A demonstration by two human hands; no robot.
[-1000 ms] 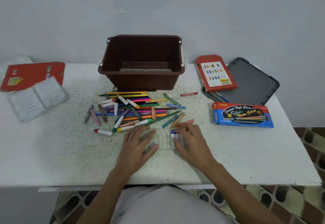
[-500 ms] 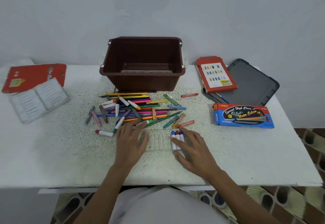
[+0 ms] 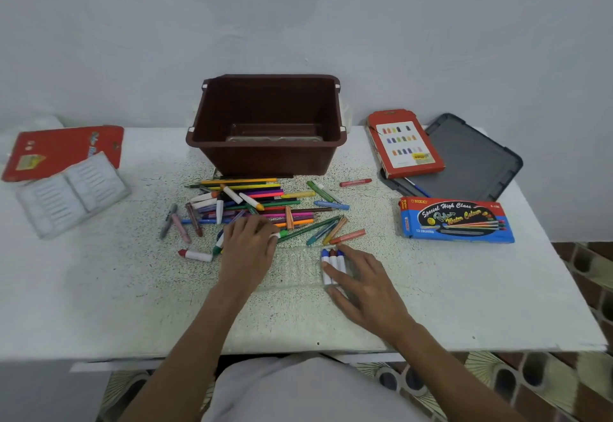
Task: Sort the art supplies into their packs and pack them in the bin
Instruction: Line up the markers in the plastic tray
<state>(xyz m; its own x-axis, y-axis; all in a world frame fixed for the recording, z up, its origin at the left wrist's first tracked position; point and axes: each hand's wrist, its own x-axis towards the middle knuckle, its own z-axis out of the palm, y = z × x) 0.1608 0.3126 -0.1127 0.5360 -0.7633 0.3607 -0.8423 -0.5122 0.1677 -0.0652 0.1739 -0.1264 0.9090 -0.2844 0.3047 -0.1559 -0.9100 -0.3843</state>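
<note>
Three crayons (image 3: 332,264) lie side by side at the right end of a clear tray (image 3: 295,270), which sits near the middle of the desk's (image 3: 464,299) front edge. By my reading that is all the sorting done so far. The rest of the tray's slots look unfilled, and the big pile (image 3: 265,204) of crayons, pens and pencils lies loose between the tray and the bin (image 3: 265,161) at the back edge. Something flat and pale lies on the bin's floor, though I cannot tell what. No pack looks finished.

The right hand (image 3: 361,285) rests on the three crayons with fingers straight and spread. The left hand (image 3: 247,252) is at the pile's near edge, fingers curled down on a green-tipped crayon (image 3: 282,233), seemingly pinching it.

A second ago the left hand lay flat on the tray; it has since moved up into the pile. The right hand has slid back, uncovering the crayons' tips.

Toward the right edge sit a blue pen box (image 3: 456,219), a red box (image 3: 406,143) and a grey lid (image 3: 474,156). A ribbed white tray (image 3: 71,192) and a red card (image 3: 66,146) lie at the left edge.
</note>
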